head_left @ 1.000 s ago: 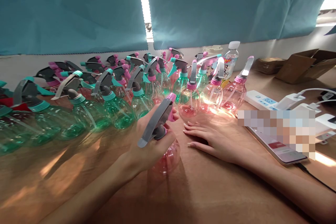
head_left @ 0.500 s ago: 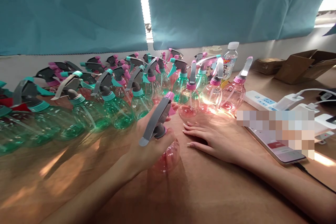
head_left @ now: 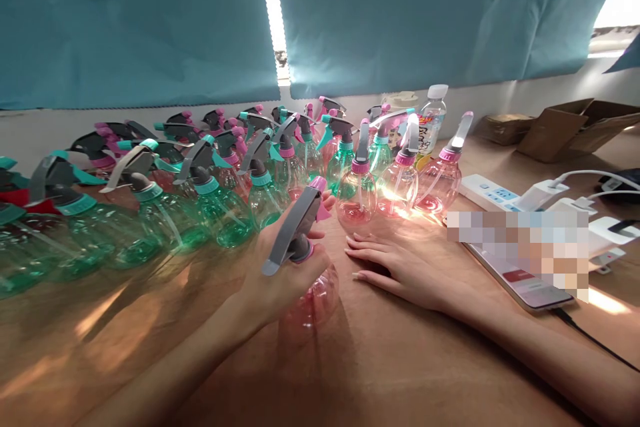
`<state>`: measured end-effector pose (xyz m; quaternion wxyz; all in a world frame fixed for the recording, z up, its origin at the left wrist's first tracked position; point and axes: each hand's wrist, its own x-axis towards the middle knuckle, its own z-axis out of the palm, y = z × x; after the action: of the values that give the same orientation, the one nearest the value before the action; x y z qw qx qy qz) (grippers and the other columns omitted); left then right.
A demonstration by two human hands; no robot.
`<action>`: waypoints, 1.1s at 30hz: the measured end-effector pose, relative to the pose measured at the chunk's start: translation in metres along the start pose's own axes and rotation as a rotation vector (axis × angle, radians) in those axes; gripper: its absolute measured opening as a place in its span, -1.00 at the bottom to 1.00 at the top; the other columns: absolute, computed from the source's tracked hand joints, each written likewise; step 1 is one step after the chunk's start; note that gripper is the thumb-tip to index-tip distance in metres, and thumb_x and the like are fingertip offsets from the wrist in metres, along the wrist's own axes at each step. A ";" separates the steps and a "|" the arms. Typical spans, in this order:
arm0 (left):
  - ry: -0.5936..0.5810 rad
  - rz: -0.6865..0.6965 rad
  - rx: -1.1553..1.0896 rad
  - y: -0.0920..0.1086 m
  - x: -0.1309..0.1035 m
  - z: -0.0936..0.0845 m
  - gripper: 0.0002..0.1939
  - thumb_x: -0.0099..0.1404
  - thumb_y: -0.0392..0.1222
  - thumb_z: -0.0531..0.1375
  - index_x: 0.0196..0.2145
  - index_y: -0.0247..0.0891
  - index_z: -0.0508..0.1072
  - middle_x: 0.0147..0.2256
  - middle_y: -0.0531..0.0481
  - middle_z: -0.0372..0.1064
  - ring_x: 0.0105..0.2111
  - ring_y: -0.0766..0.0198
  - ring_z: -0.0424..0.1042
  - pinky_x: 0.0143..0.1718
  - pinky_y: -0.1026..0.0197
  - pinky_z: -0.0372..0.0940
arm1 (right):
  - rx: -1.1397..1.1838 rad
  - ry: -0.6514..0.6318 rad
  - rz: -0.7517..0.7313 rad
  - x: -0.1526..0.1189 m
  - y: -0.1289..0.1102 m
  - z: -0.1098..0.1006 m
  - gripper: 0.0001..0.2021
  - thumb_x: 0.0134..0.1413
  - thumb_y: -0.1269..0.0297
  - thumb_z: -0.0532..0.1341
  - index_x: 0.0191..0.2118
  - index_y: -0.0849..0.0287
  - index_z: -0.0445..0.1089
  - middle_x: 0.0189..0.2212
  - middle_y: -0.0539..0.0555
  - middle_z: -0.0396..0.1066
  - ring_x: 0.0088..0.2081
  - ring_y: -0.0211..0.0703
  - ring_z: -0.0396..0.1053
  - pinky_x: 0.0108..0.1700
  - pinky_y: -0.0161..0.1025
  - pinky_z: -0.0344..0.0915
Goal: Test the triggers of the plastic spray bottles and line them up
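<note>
My left hand (head_left: pixel 280 273) is wrapped round the neck of a pink spray bottle (head_left: pixel 317 297) with a grey and pink trigger head. The bottle stands upright in front of me, its nozzle pointing away, and my hand hides part of its body. To the right, my right hand (head_left: pixel 395 267) lies flat on the wooden table (head_left: pixel 380 373), fingers stretched out, holding nothing. Just beyond my hands are a pink spray bottle (head_left: pixel 357 203) and two more like it. Green spray bottles (head_left: pixel 225 217) with turquoise collars line up at the left.
Several more spray bottles fill the back. A clear drink bottle (head_left: pixel 433 120) stands behind the pink ones. On the right are a phone (head_left: pixel 525 287) with a cable, a power strip (head_left: pixel 493 192) with white chargers, and an open cardboard box (head_left: pixel 555 133). A teal curtain (head_left: pixel 150 27) hangs behind.
The view has shifted slightly, so things at the right appear a little further left. Both hands keep their places, the left still round the pink spray bottle.
</note>
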<state>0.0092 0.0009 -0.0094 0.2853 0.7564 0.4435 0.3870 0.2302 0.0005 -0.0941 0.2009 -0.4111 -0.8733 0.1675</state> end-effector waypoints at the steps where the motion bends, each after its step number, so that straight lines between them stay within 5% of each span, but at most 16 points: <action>1: -0.002 -0.007 -0.006 0.000 0.000 0.000 -0.42 0.04 -0.29 0.09 0.06 -0.13 0.36 -0.48 0.12 0.37 -0.33 0.20 0.46 -0.14 0.07 0.43 | -0.004 0.003 -0.003 0.000 0.000 0.000 -0.55 0.30 0.05 0.08 0.21 0.12 0.30 0.21 0.15 0.27 0.26 0.03 0.17 0.26 0.08 0.14; 9: 0.024 -0.021 0.049 0.003 0.000 -0.001 -0.69 0.08 -0.23 0.10 -0.18 -0.16 0.43 -0.41 0.08 0.37 -0.36 0.21 0.45 -0.29 0.17 0.39 | -0.042 -0.002 -0.049 0.002 -0.007 -0.008 -0.61 0.30 0.09 0.09 0.16 0.09 0.34 0.18 0.14 0.32 0.17 0.04 0.30 0.17 0.03 0.27; 14: 0.034 0.000 0.088 -0.003 0.002 0.003 -0.56 0.17 -0.19 0.15 0.04 -0.13 0.35 -0.42 0.10 0.35 -0.50 0.29 0.32 -0.42 0.22 0.29 | 0.021 0.062 -0.043 -0.002 -0.030 -0.013 -0.45 0.22 0.02 0.18 0.25 0.09 0.15 0.19 0.19 0.30 0.17 0.07 0.29 0.15 0.07 0.29; 20: -0.003 0.023 0.019 -0.008 0.003 0.002 -0.57 0.24 0.03 0.21 0.04 -0.10 0.34 -0.37 0.09 0.34 -0.40 0.28 0.36 -0.33 0.20 0.32 | 0.138 0.190 -0.052 0.004 -0.071 -0.013 -0.21 0.03 -0.05 0.32 0.28 0.06 -0.02 0.19 0.21 0.26 0.18 0.17 0.26 0.14 0.09 0.29; 27: -0.078 0.034 0.011 -0.004 -0.004 -0.011 -0.21 0.20 -0.01 0.27 0.29 -0.04 0.01 0.07 -0.11 0.31 -0.06 0.10 0.41 -0.01 -0.02 0.33 | 0.128 0.398 -0.044 0.026 -0.085 0.009 -0.43 0.14 -0.02 0.24 0.16 0.10 0.09 0.14 0.25 0.27 0.15 0.14 0.28 0.10 0.10 0.32; 31: -0.070 0.025 0.042 -0.026 -0.026 -0.023 -0.21 0.22 0.06 0.25 0.30 -0.04 0.00 0.21 -0.17 0.18 0.19 -0.06 0.22 0.15 -0.21 0.19 | 0.075 0.383 0.031 0.032 -0.084 0.009 -0.41 0.13 0.00 0.24 0.16 0.18 0.11 0.04 0.27 0.36 0.07 0.16 0.35 0.03 0.08 0.37; 33: -0.020 -0.041 0.057 -0.041 -0.041 -0.030 -0.33 0.27 0.06 0.19 0.25 -0.10 0.08 0.17 -0.18 0.23 0.15 -0.05 0.28 0.09 -0.19 0.27 | 0.033 0.374 0.062 0.034 -0.081 0.005 -0.40 0.12 -0.03 0.24 0.17 0.16 0.11 0.04 0.28 0.36 0.06 0.19 0.36 0.03 0.12 0.35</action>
<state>-0.0473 -0.0148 -0.0390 0.2760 0.7588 0.4670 0.3606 0.1553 -0.0228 -0.0540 0.3614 -0.4582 -0.8048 0.1086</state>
